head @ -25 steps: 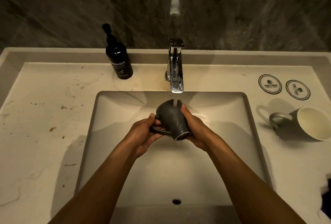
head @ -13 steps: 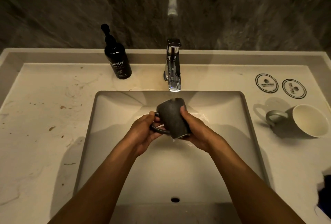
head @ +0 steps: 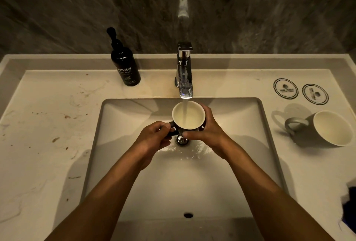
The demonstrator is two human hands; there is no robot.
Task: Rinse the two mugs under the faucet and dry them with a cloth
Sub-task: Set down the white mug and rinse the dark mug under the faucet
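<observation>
Your left hand point(head: 154, 136) pinches the handle and your right hand point(head: 207, 131) wraps the wall of the dark ceramic mug with cream inside point(head: 188, 115), upright, mouth up beneath the chrome faucet point(head: 185, 71) (water running in). The second grey mug point(head: 323, 128) lies tipped near the surface's right edge, nearer your right hand. Something dark blue point(head: 349, 202), perhaps a cloth, is cut off there.

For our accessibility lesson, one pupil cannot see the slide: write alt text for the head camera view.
Two bare hands hold a dark mug upright under a running faucet, water pouring into its pale inside; the left hand grips the handle and the right hand wraps the body, above a white sink. A second mug lies tipped on the counter at right, a black soap bottle stands behind.
</observation>
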